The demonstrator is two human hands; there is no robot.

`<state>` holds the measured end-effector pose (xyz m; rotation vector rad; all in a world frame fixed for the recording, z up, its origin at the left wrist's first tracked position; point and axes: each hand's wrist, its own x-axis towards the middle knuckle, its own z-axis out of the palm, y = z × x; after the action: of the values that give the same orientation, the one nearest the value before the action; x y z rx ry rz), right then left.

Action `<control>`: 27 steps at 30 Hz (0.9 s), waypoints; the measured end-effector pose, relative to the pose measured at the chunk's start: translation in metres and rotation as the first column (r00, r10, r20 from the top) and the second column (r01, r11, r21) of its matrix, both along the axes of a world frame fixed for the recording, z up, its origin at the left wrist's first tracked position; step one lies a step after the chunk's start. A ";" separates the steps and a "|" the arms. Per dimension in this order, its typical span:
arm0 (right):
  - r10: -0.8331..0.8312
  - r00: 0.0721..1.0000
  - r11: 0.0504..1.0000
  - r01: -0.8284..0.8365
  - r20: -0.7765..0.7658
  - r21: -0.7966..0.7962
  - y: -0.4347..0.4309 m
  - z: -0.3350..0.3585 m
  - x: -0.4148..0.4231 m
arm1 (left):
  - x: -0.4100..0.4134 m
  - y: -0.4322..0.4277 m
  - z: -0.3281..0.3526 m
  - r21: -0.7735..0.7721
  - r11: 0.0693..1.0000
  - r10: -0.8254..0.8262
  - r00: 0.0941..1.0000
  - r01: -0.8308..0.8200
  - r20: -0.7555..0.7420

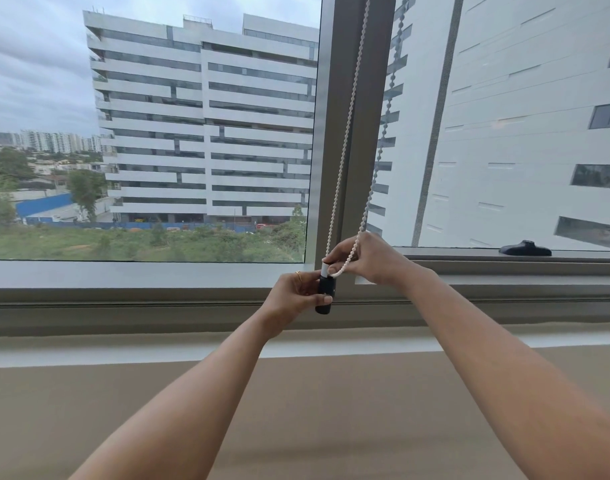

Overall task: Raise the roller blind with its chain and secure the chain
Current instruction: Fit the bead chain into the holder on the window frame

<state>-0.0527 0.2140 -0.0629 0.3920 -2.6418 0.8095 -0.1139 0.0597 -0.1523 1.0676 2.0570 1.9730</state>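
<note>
A white beaded chain point(345, 140) hangs in a loop down the grey window mullion point(348, 98). Its lower end runs to a black chain holder point(324, 292) with a white top, fixed at the foot of the mullion. My left hand point(296, 296) grips the black holder from the left, thumb across its front. My right hand point(369, 259) pinches the bottom bend of the chain just above and right of the holder. The blind itself is out of view above; both panes are uncovered.
A grey window sill point(123, 275) runs across below the glass, with a beige ledge point(89, 393) in front of it. A black window handle point(525, 249) lies on the right-hand frame. Buildings show through the glass.
</note>
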 end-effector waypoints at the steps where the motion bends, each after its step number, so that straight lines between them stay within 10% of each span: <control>1: -0.003 1.000 1.000 0.003 0.002 0.015 0.000 0.001 -0.001 | 0.000 0.000 0.000 0.003 1.000 -0.005 1.000 0.005 0.003; 27: 0.080 0.986 0.973 -0.045 0.149 -0.225 0.000 0.009 -0.004 | -0.003 -0.002 -0.001 0.099 0.990 -0.105 0.992 0.098 0.066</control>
<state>-0.0570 0.2144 -0.0537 0.3669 -2.6540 1.1867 -0.1165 0.0574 -0.1534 1.0801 1.8517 2.0462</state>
